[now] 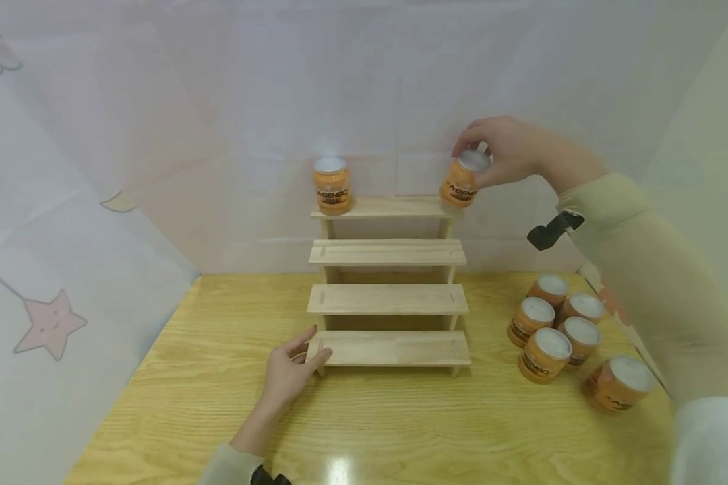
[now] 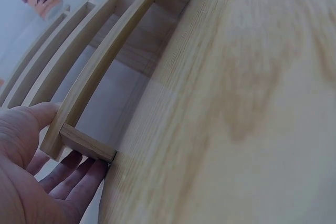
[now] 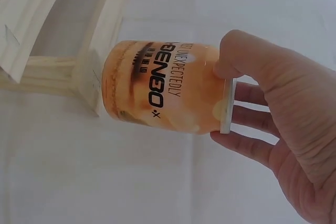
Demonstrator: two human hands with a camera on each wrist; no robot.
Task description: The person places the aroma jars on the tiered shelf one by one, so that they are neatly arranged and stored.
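My right hand grips an orange can with a silvery lid near its top, thumb on one side and fingers on the other. The can is slightly tilted at the right end of the top step of a wooden stepped rack; the right wrist view shows the can's base close to that step's end. On the same step's left end stands a second orange can, upright. My left hand holds the left end of the lowest step, thumb on top and fingers against the side leg.
Several more orange cans stand grouped on the wood-grain table, right of the rack. One can is apart from them, nearer the front. A pale cloth hangs behind. A blurred white object occupies the lower right corner.
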